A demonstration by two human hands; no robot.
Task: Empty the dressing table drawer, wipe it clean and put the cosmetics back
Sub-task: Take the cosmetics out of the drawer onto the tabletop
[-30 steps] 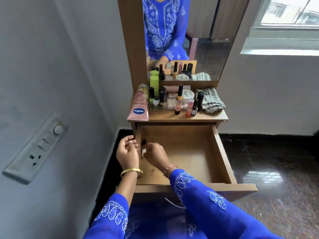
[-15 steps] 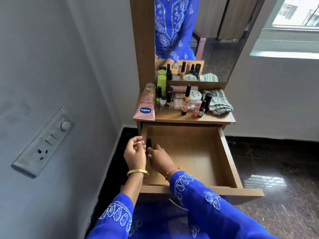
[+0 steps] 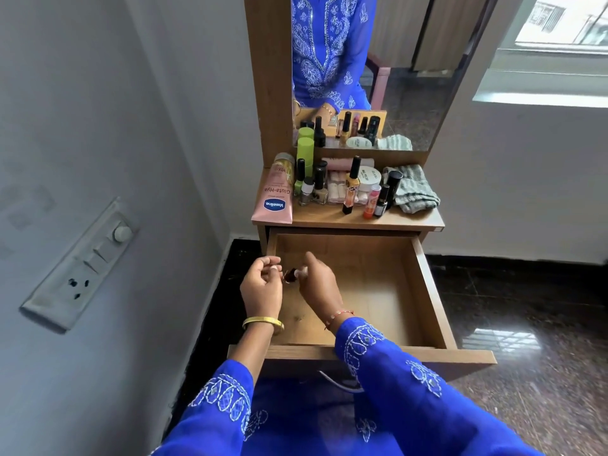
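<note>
Hands meet over the open drawer (image 3: 424, 291), at its left edge; between them hangs a small dark bottle (image 3: 290, 276), its long axis roughly level, running left to right; the left hand (image 3: 261, 286) pinches its dark end with curled fingers, the right hand (image 3: 317, 284) grips the pale end, so both are equally near; the other cosmetics (image 3: 353, 187) stand on the tabletop beyond, beside a folded cloth (image 3: 415, 189). A second ago the bottle stood more upright.

soft window (image 3: 559, 28) daylight, floor (image 3: 500, 339) glare, curved edges.
</note>
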